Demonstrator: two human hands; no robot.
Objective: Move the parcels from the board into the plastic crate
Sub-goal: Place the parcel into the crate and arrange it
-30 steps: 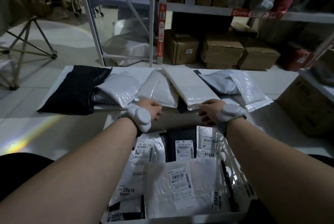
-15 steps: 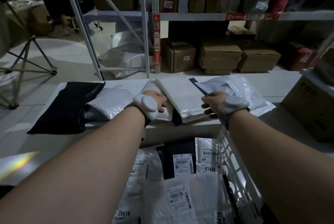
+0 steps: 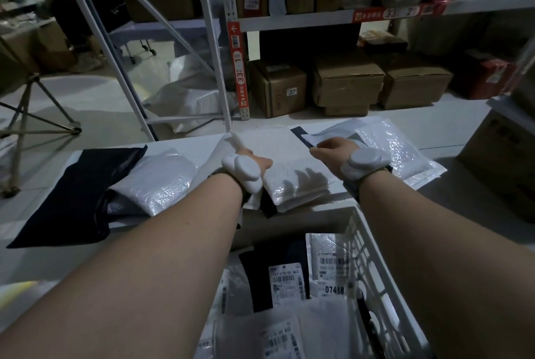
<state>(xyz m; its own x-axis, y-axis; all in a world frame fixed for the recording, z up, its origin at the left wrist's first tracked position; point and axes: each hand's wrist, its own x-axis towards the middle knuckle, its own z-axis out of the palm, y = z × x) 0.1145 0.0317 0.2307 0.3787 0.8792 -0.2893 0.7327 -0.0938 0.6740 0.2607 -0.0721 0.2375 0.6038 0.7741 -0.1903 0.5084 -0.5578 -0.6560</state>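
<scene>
Pickup step: left hand (image 3: 254, 160) and right hand (image 3: 333, 150) apparently gripped white padded bubble-mailer parcel (image 3: 289, 167); next, lift into white slatted plastic crate (image 3: 373, 257).

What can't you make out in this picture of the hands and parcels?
- Left hand fingers: hidden behind its white wrist device, grip unclear, head view.
- Black parcel under the white bubble mailer: mostly covered.
- Plastic crate: cut off by the bottom edge.
- Label small print: too small.
</scene>
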